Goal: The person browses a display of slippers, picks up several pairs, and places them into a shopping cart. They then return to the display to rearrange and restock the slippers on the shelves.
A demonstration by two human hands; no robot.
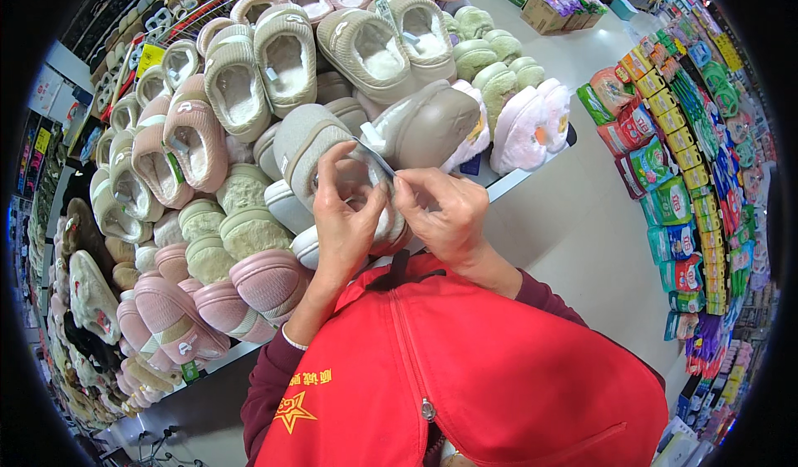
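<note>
Both hands meet over a grey plush-lined slipper (315, 139) with a beige band, one of a pair whose other slipper (430, 124) stands on its side, sole or upper turned outward. My left hand (346, 208) has thumb and fingers bent over the slipper's opening, near its inner edge. My right hand (439, 208) pinches the end of a thin dark strip or tag (376, 157) between thumb and forefinger. A white tag (373, 136) sticks out beside it. Whether the left fingertips also hold the strip is hard to tell.
Beige slippers (240, 86), pink slippers (196, 136) and green plush slippers (252, 230) crowd the display table. White furry slippers (520, 127) lie by its right corner. Packaged goods (673, 199) fill a shelf at right, across a tiled floor (561, 230). Cardboard boxes (542, 15) stand farther back.
</note>
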